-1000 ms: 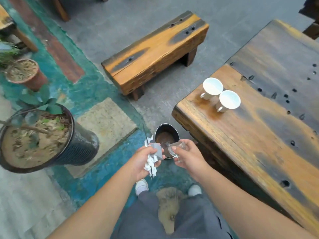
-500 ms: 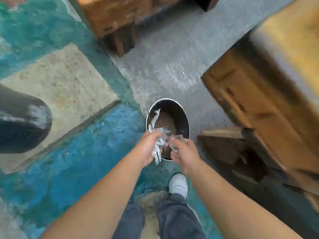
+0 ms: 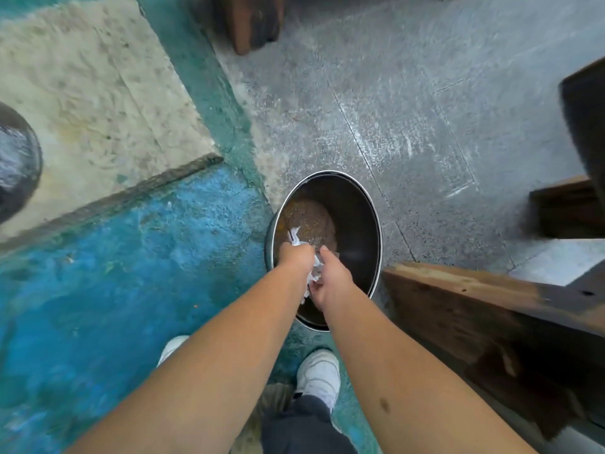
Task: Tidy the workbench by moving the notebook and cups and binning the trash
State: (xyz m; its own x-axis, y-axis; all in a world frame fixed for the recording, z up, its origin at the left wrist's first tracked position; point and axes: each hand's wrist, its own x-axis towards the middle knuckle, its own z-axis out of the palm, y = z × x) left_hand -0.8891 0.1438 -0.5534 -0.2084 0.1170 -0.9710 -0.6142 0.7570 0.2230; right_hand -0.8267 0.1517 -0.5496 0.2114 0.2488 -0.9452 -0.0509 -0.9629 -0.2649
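Observation:
A round metal bin (image 3: 363,204) with a dark inside and a rusty brown bottom stands on the floor right below me. Both my hands reach down into its mouth. My left hand (image 3: 296,258) is closed on crumpled white paper trash (image 3: 294,237) that sticks out past the knuckles. My right hand (image 3: 330,278) is closed on a small clear plastic scrap (image 3: 316,273), pressed close against the left hand. The cups and the notebook are out of view.
The workbench's wooden frame (image 3: 458,299) runs along the right, close to the bin. A bench leg (image 3: 252,24) stands at the top. A black plant pot (image 3: 16,162) sits at the left edge. My white shoes (image 3: 319,375) are just behind the bin.
I have bent lower over the bin, and both hands have gone from above its rim down into its mouth, still holding the trash. The bench top with the two cups has left the view.

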